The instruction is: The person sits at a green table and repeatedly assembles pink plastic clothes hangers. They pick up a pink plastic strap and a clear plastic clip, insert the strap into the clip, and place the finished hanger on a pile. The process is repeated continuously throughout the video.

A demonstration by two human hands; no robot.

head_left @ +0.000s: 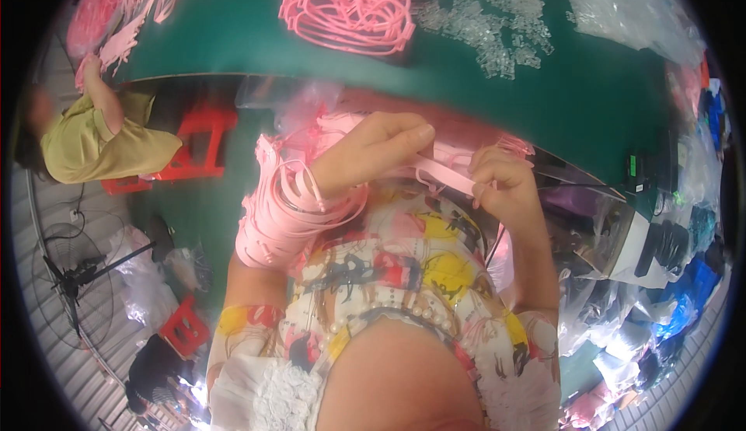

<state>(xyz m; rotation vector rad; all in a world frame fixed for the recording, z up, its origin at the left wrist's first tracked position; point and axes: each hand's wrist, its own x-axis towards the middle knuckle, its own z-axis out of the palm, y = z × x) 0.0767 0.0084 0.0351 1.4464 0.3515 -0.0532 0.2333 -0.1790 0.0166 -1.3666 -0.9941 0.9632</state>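
A patterned top (373,272) lies nearest the camera. Before the worktop's (194,42) near edge, a flat pink strap (449,177) runs between the hands. The right hand (507,182) has its grip pinched on one end; the left hand's (381,150) fingertips are hidden, so I cannot tell its grip or hold. Pink loops (284,209) crowd the left wrist. On the worktop sit pink coils (350,7), clear pieces (497,23) right of them, then plastic sheeting (625,15). At the worktop's left end is a co-worker (101,139), beside a red stool (206,139).
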